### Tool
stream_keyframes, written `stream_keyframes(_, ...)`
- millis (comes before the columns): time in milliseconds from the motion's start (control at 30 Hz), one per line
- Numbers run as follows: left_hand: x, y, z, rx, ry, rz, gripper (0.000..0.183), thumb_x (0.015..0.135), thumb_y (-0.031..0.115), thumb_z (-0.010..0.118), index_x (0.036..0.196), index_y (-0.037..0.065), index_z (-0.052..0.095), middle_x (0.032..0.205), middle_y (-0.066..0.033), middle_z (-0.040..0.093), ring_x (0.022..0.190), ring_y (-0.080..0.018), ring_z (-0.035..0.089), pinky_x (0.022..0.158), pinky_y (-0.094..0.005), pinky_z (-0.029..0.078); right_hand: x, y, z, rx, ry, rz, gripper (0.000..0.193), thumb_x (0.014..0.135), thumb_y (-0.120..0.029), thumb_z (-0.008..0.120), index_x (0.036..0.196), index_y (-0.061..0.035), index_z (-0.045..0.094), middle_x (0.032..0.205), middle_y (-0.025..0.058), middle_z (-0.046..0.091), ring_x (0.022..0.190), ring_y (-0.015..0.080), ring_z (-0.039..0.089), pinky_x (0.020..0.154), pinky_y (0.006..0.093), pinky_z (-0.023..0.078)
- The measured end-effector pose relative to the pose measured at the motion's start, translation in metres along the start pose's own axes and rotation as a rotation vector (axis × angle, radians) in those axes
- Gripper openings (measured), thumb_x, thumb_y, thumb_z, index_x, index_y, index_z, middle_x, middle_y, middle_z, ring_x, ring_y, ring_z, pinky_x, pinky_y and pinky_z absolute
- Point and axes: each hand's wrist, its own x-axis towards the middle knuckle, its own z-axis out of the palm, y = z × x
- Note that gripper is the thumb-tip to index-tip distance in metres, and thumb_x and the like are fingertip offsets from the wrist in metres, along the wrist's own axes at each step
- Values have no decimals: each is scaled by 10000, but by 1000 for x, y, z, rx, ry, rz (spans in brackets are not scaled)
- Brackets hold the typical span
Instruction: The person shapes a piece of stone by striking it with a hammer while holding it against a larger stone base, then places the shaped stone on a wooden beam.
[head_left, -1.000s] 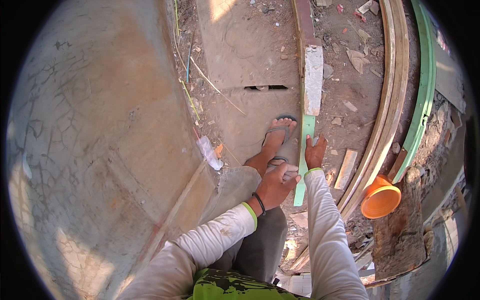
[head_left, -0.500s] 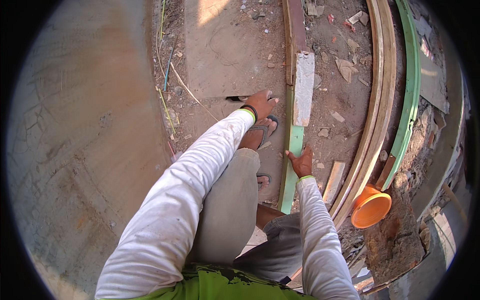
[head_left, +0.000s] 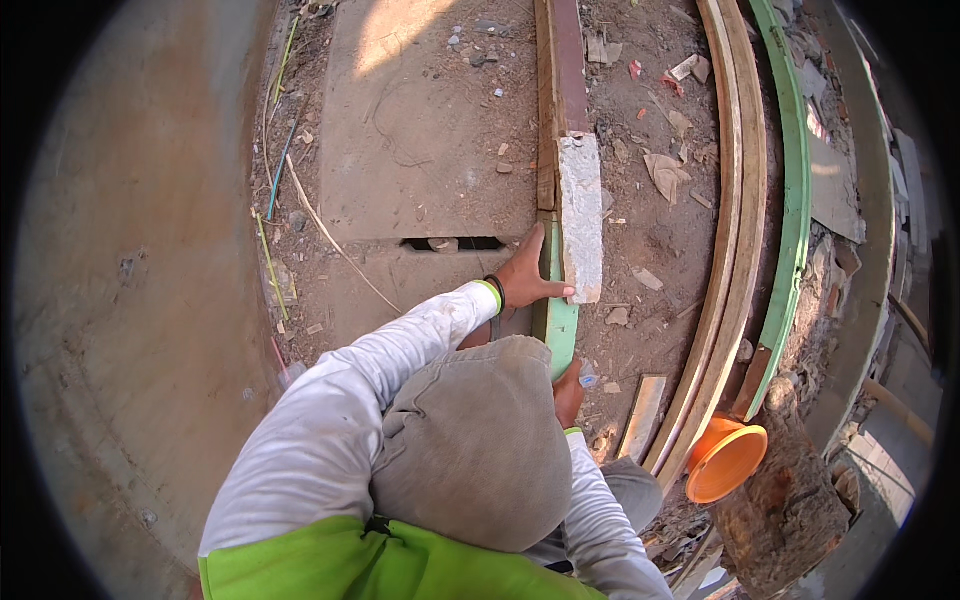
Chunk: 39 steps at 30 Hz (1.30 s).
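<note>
A green wooden beam (head_left: 563, 335) runs lengthwise in front of me, in line with a brown and maroon beam (head_left: 571, 70). My left hand (head_left: 522, 277) is on the green beam, its thumb across the top and its fingers against the left side. A flat, rough grey-white piece (head_left: 581, 225) lies along the top, and my left thumb reaches its near end. Nearer to me, my right hand (head_left: 569, 393) grips the green beam from its right side; my knee partly hides it and the beam's near end.
Two long brown timbers (head_left: 735, 200) and another green beam (head_left: 793, 200) lie at the right. An orange bucket (head_left: 727, 465) is tipped beside a rough wooden chunk (head_left: 790, 515). A slot (head_left: 480, 243) shows in the slab ahead. Debris litters the dirt.
My left hand has moved from beside the beam onto it, near the grey-white piece. My right hand has shifted closer to me along the beam, and my knee has come up between my arms.
</note>
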Motion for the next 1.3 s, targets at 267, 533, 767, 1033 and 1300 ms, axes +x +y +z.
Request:
stream_keyframes(267, -1, -11, -1, -7, 21, 74, 1268, 716, 488, 829, 1519, -103, 47, 1560, -320, 198, 1476, -379, 200, 1211, -401, 178, -4, 4, 15, 54, -32, 33, 710, 734, -294, 816, 1282, -24, 454, 1054, 256, 666, 978, 442, 653, 836, 489, 512)
stream_keyframes(533, -1, -27, 3, -178, 48, 109, 985, 908, 502, 620, 1510, -119, 148, 1572, -317, 202, 1486, -376, 198, 1212, -382, 162, -5, -6, 0, -111, -78, 24, 743, 739, -283, 816, 1301, -3, 419, 1068, 288, 651, 996, 465, 638, 853, 509, 504)
stream_keyframes(767, -1, -28, 5, -56, 61, 171, 954, 909, 475, 625, 1506, -115, 172, 1550, -326, 251, 1468, -381, 247, 1202, -383, 186, -7, -1, 0, -109, 2, -66, 618, 747, -254, 812, 1175, -18, 434, 1032, 298, 649, 957, 488, 635, 825, 522, 512)
stream_keyframes(1033, -8, -14, -1, -77, 47, 140, 905, 911, 433, 636, 1517, -73, 194, 1537, -288, 308, 1444, -371, 295, 1189, -385, 217, -6, 2, 11, -114, 23, -69, 648, 731, -238, 821, 1210, -40, 433, 1012, 261, 668, 937, 469, 649, 816, 523, 516)
stream_keyframes(1300, -7, -17, -2, -103, 51, 145, 922, 910, 443, 640, 1532, -54, 177, 1540, -273, 316, 1447, -340, 298, 1182, -376, 222, -8, -2, 5, -89, -38, -42, 687, 749, -257, 810, 1274, -55, 415, 1019, 264, 669, 938, 467, 650, 831, 511, 516)
